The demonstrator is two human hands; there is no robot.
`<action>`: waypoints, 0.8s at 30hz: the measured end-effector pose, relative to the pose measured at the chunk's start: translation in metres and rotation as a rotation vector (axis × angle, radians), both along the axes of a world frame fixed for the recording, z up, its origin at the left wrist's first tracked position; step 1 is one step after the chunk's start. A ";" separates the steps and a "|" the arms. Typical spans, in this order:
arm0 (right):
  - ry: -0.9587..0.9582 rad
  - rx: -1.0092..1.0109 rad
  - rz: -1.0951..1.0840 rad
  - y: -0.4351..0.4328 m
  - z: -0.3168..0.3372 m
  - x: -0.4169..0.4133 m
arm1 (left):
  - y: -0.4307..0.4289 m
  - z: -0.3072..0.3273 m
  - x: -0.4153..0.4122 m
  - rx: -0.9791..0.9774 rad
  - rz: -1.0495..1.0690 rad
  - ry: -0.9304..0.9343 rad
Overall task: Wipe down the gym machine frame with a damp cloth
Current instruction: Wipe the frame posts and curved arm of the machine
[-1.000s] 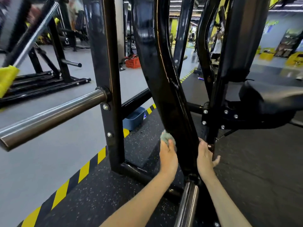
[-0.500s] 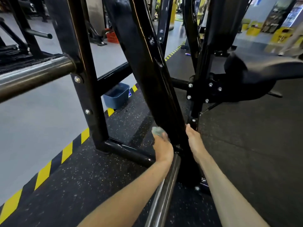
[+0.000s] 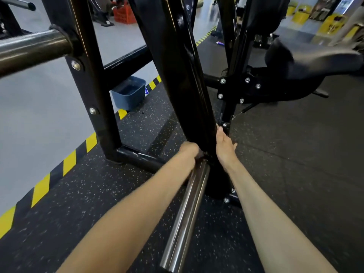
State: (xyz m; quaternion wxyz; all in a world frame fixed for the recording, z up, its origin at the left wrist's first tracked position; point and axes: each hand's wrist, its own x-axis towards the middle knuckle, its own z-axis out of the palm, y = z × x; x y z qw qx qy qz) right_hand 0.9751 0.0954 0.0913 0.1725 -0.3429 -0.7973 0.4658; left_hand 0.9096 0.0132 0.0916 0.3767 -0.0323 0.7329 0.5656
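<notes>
Left hand [image 3: 188, 150], grasp unseen, is pressing the frame [image 3: 177, 85] base; flat right hand [image 3: 224, 144] is bracing; knuckles risk striking the chrome bar [image 3: 187, 213].

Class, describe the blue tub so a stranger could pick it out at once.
Start at the black machine frame's bolted upright. Under its crossbar, on the floor by the yellow-and-black striped line, sits the blue tub. It is the only blue, open-topped box there; the crate farther back is orange.

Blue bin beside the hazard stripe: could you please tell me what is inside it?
Inside the blue bin only a dark, glossy surface shows, possibly water; no object is visible. Its far edge is covered by the black crossbar, and its bottom cannot be seen.
</notes>
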 end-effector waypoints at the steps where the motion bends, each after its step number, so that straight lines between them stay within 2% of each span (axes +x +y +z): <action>1: -0.022 -0.009 -0.007 -0.002 0.002 0.002 | -0.004 0.003 -0.001 0.030 0.000 -0.015; 4: -0.031 0.022 0.007 -0.005 0.005 0.005 | -0.021 0.008 0.011 -0.010 0.062 0.113; 7: -0.003 -0.007 0.036 -0.003 0.007 0.006 | -0.024 0.020 0.038 -0.068 0.059 0.405; 11: -0.071 -0.018 0.041 0.004 0.007 0.009 | -0.019 0.029 0.052 0.072 0.149 0.719; 13: -0.103 -0.052 0.055 0.011 0.003 0.010 | -0.019 0.023 0.051 0.130 0.117 0.887; 15: -0.074 -0.127 0.081 0.016 0.003 0.013 | -0.024 0.013 0.045 0.101 -0.016 1.114; 19: 0.058 -0.343 0.053 0.020 0.008 0.017 | -0.040 -0.005 0.025 -0.180 -0.317 1.544; 22: 0.228 -0.503 -0.032 0.026 0.000 0.019 | -0.043 -0.009 0.013 -0.480 -0.717 2.015; 23: 0.291 -0.575 -0.085 0.027 -0.001 0.022 | -0.038 -0.006 0.014 -0.566 -0.854 2.091; 24: 0.337 -0.640 -0.161 0.027 -0.001 0.027 | -0.029 -0.001 0.018 -0.615 -0.966 2.088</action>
